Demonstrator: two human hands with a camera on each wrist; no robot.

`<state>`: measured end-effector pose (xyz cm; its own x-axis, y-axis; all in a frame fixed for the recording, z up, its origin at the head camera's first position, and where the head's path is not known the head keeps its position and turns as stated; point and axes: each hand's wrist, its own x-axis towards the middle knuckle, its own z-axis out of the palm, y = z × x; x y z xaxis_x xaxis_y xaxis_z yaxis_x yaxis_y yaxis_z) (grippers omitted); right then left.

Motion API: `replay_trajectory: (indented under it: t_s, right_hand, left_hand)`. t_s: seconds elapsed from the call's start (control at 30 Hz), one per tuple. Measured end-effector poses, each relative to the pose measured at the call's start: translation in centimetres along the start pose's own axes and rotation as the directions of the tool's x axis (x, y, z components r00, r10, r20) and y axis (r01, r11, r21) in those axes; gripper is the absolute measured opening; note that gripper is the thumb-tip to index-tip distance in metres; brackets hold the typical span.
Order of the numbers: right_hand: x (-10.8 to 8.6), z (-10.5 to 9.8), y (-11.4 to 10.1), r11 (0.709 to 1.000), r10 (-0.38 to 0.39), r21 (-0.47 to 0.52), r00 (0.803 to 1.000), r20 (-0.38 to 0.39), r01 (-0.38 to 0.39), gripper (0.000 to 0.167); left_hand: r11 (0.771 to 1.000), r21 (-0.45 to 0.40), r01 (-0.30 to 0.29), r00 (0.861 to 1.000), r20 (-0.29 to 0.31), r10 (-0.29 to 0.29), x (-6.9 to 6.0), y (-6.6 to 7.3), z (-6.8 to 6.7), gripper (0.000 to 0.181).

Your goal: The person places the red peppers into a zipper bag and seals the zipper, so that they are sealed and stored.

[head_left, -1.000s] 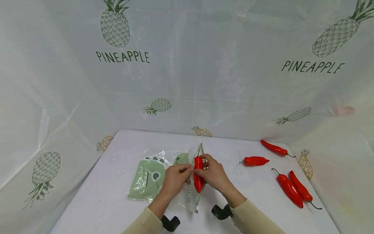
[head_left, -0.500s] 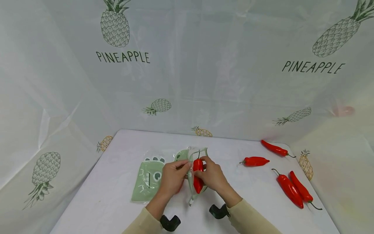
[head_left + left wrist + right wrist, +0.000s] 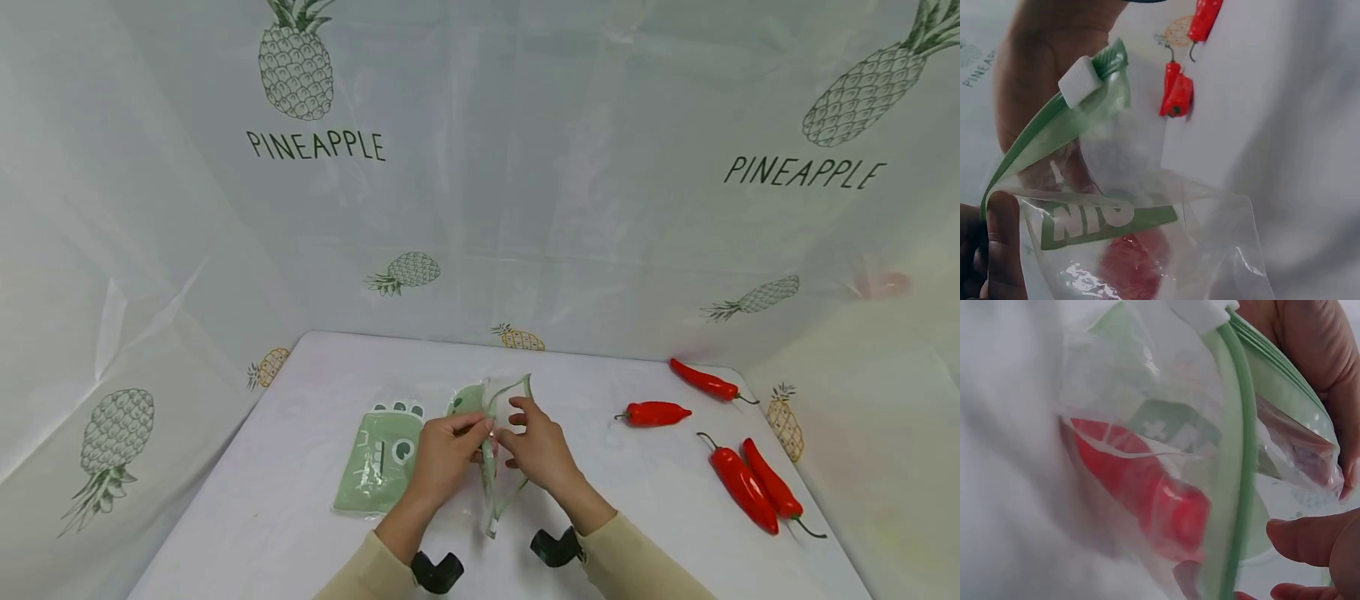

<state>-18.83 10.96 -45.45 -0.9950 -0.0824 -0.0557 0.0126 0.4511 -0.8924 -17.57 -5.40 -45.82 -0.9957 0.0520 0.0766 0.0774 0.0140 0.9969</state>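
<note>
My left hand (image 3: pixel 442 458) pinches the green rim of a clear zip bag (image 3: pixel 489 479), thumb on one side. A white slider (image 3: pixel 1080 81) sits on the zip. Inside the bag lies a red chili pepper (image 3: pixel 1141 481), seen blurred through the plastic in both wrist views. My right hand (image 3: pixel 546 450) is at the gaping mouth of the bag, its thumb and fingers apart with nothing between them. The right thumb (image 3: pixel 1304 537) shows near the green rim in the right wrist view.
Left of my hands lies a green monster-face bag (image 3: pixel 378 467); part of another green bag (image 3: pixel 467 400) shows behind them. On the right of the white table (image 3: pixel 585 500) are several red chili peppers, among them one lying alone (image 3: pixel 654 413) and a pair (image 3: pixel 742 487).
The red pepper held in my right hand went down into the bag, and the right fingers have let it go. The bag mouth has spread wider; my left hand kept its pinch.
</note>
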Motion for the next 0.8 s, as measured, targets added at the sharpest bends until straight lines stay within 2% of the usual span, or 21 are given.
replay_trajectory:
  t_s: [0.13,0.4,0.67,0.8]
  right_hand:
    - [-0.2,-0.1,0.0,1.000,-0.016,-0.002,1.000,-0.007,0.016,0.059]
    - [-0.3,-0.3,0.6,0.996,-0.084,-0.014,0.996,-0.030,0.084,0.059]
    - [-0.5,-0.7,0.9,0.988,-0.134,-0.091,0.988,-0.076,0.127,0.056]
    - [-0.6,-0.9,1.1,0.984,-0.154,-0.108,0.984,-0.092,0.143,0.056]
  left_hand:
    - [1.000,0.008,0.000,1.000,-0.025,0.000,0.3,-0.1,-0.3,0.025]
    - [1.000,0.023,0.009,1.000,-0.025,-0.008,0.4,-0.5,-0.4,0.026]
    - [0.999,0.017,0.032,0.999,-0.024,-0.032,0.7,-1.0,-0.3,0.026]
    - [0.999,0.042,0.033,0.999,-0.028,-0.032,0.7,-1.3,-0.3,0.027]
